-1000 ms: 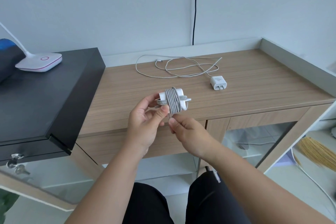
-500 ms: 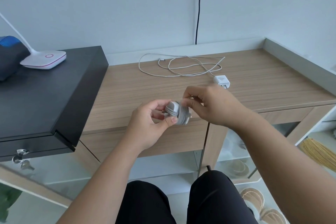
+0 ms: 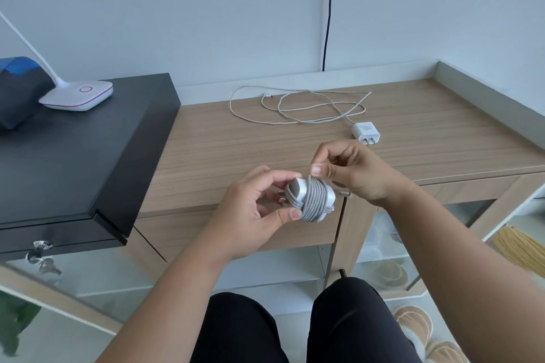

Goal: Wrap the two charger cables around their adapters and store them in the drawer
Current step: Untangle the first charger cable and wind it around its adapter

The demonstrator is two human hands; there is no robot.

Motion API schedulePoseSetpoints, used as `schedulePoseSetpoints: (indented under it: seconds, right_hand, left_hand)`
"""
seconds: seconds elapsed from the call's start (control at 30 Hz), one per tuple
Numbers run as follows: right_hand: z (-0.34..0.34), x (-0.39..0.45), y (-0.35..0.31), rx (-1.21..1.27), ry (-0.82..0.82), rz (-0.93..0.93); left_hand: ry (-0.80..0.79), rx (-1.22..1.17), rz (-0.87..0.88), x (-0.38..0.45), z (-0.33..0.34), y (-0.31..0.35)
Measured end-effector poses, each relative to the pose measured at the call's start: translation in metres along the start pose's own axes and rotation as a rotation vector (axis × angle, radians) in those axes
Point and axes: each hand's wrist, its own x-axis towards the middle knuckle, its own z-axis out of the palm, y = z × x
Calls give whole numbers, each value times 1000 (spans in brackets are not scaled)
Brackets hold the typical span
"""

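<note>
The left hand [image 3: 250,212] hid part of the white adapter [image 3: 312,199], its fingers clamped on it. Grey cable [image 3: 314,200] coiled tightly around the adapter, the right hand [image 3: 351,174] pinching its free end.

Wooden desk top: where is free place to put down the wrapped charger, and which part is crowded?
Bare wood lies left of the loose cable, up to the black cabinet, and right of the second adapter, toward the raised grey edge. The back centre is crowded by that cable's loops.
</note>
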Motion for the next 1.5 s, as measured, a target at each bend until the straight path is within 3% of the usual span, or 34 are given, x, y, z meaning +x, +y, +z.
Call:
schedulePoseSetpoints:
  seconds: [0.2,0.3,0.43,0.6,0.83,1.03,1.1,1.27,1.5]
  right_hand:
    - [7,-2,23,246,66,110]
    - [28,-7,33,306,72,99]
    - [68,-11,31,304,294,111]
    - [81,-19,35,-339,472,93]
    - [78,-30,31,-842,378,-134]
    - [57,-26,17,-1187,461,-354]
    - [54,-23,19,-1142,461,-435]
    - [55,-26,19,-891,472,-437]
    - [66,-31,15,-598,561,-420]
  left_hand:
    - [-30,-306,1,1,3,4]
    - [121,-487,-37,5,8,4]
    - [297,-622,-122,10,19,0]
    - [413,-621,-198,14,18,-5]
    - [506,-460,-225,10,21,-17]
    - [421,-184,-195,14,14,-27]
    - [381,-116,-178,16,10,-25]
    - [311,-74,-79,13,5,-13]
    - [166,-505,-100,2,12,-1]
